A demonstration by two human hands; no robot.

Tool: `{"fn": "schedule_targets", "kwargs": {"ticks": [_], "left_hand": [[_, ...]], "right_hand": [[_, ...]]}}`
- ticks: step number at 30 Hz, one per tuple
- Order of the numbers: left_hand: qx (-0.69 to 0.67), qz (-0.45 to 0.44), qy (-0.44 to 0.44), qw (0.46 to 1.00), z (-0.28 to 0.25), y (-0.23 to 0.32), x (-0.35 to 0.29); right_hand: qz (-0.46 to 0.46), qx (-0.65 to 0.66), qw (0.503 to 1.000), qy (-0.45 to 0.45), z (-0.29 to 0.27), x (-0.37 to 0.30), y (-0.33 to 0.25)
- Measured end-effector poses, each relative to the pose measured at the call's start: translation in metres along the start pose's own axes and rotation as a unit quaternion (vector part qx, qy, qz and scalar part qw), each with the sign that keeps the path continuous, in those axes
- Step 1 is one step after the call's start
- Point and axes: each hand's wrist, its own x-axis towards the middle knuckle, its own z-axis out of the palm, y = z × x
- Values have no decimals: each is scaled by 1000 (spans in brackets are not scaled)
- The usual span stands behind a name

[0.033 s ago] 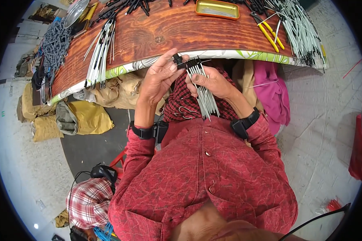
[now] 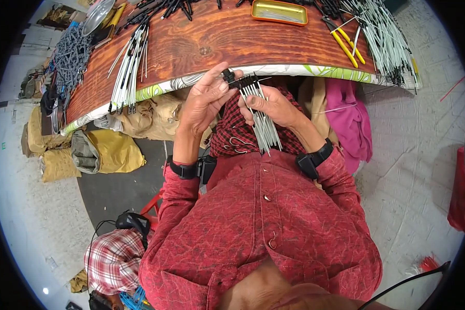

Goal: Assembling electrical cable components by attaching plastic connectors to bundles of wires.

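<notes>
Over my lap, close to the table's front edge, my left hand (image 2: 207, 98) pinches a small black ridged plastic piece (image 2: 228, 76) between thumb and fingers. My right hand (image 2: 274, 106) is closed round a fan of thin white rods (image 2: 263, 126) with black ends, which resemble umbrella ribs. Their black ends (image 2: 249, 81) sit in a row beside the black piece. A thin wire (image 2: 265, 78) sticks out to the right past these ends; whether it runs through all of them is too small to tell. My right fingertips are partly hidden behind the rods.
On the wooden table (image 2: 206, 39) lie white rods (image 2: 132, 67), a larger rod pile (image 2: 385, 39), yellow-handled pliers (image 2: 349, 46), a yellow tin (image 2: 279, 19) with thin wires and a heap of grey parts (image 2: 70, 59). Yellow sacks (image 2: 116, 150) stand below left; pink cloth (image 2: 349, 121) hangs right.
</notes>
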Motion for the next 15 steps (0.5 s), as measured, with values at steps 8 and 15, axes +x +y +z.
{"fn": "schedule_targets", "kwargs": {"ticks": [8,15], "left_hand": [[-3,-3,-23,1000,-10,-10,4],[-34,-26,-10,999,3,-9,6]], "right_hand": [[-12,13,1000,26,-1,2,4],[-16,-3,999,39,-6,3,4]]}}
